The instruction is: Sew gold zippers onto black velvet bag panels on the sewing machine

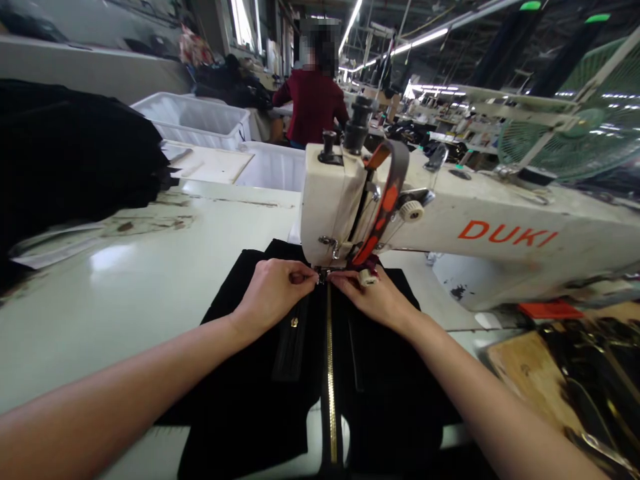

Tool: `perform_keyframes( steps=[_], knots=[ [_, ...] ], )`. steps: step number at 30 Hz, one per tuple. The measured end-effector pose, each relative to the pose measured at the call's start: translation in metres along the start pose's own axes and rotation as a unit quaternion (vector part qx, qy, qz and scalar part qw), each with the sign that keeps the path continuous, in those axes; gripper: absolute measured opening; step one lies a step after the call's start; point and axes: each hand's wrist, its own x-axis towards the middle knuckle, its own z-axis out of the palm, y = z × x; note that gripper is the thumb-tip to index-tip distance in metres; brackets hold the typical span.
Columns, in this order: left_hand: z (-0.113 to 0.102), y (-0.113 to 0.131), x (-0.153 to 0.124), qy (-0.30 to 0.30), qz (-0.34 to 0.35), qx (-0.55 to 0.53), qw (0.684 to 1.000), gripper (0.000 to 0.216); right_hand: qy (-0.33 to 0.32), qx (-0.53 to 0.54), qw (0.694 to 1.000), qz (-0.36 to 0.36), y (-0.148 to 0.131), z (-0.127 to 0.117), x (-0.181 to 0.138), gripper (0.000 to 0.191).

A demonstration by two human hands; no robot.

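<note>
Black cloth lies flat under the head of a white sewing machine. A gold-toothed zipper on black tape runs down its middle, in line with the presser foot. On the cloth's left part sits a small gold zipper pull. My left hand is closed in a pinch just left of the foot; whatever is between the fingertips is too small to make out. From the right, my right hand brings finger and thumb together by the foot, partly behind a cream knob.
A heap of black fabric covers the table's left side. Behind stand white plastic crates and a person in a dark red top. At right are a wooden board, metal-trimmed black pieces and a green fan.
</note>
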Motion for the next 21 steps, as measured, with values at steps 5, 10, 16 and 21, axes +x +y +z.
perform_keyframes(
  steps=[5,10,16,21],
  knots=[
    [0.0,0.002,0.0,0.001,0.001,0.002,1.0,0.017,0.054,0.006,0.997,0.055,0.007,0.012,0.004,0.022],
    [0.002,0.002,0.001,0.004,0.002,0.007,1.0,0.018,0.084,0.032,0.992,0.093,0.009,0.017,0.002,0.023],
    [0.001,0.002,0.001,0.006,0.012,0.013,1.0,0.017,0.112,0.077,0.983,0.123,0.014,0.014,0.005,0.021],
    [0.002,0.002,0.002,0.012,0.013,0.021,1.0,0.014,0.116,0.117,0.978,0.13,0.011,0.011,0.005,0.026]
  ],
)
